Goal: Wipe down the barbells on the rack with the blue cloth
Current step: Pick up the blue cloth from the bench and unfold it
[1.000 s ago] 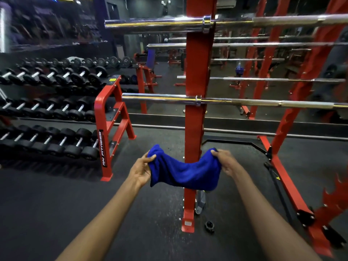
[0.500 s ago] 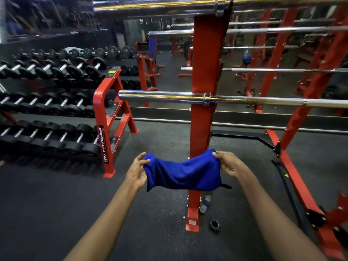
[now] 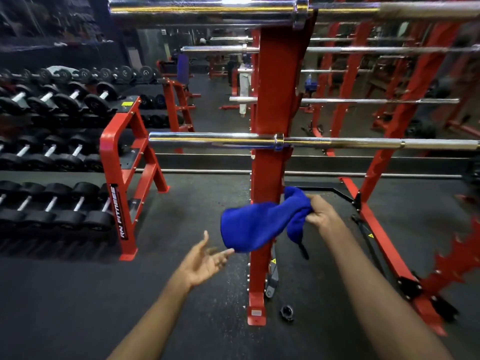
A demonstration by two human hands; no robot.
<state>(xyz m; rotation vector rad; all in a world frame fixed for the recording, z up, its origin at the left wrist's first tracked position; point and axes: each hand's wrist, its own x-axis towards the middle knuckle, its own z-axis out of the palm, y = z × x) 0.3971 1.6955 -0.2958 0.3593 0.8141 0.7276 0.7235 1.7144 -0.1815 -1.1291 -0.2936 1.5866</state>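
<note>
The right hand (image 3: 320, 213) is clamped on one bunched end of the blue cloth (image 3: 255, 226), fingers curled around the fabric. From that grip the cloth trails away toward the left hand (image 3: 205, 261), its long axis running roughly sideways and sloping downward, with the free end hanging lowest just above the left fingertips. The left hand is open, palm up and fingers spread, below and beside the free end; whether the fingertips actually touch the fabric cannot be told. A short dark tag or loop dangles beneath the gripped end. Just beyond the cloth stands the red upright (image 3: 270, 162) of the rack, with the cloth crossing in front of it. Above both hands, the lower barbell (image 3: 207, 139) lies horizontally across the upright, its long axis side to side and its thick chrome sleeve pointing out past the left hand. Higher still, the upper barbell (image 3: 202, 9) lies parallel to it. Far beyond the left hand sits a dumbbell rack (image 3: 122, 162) on the dark floor (image 3: 78, 294).
</note>
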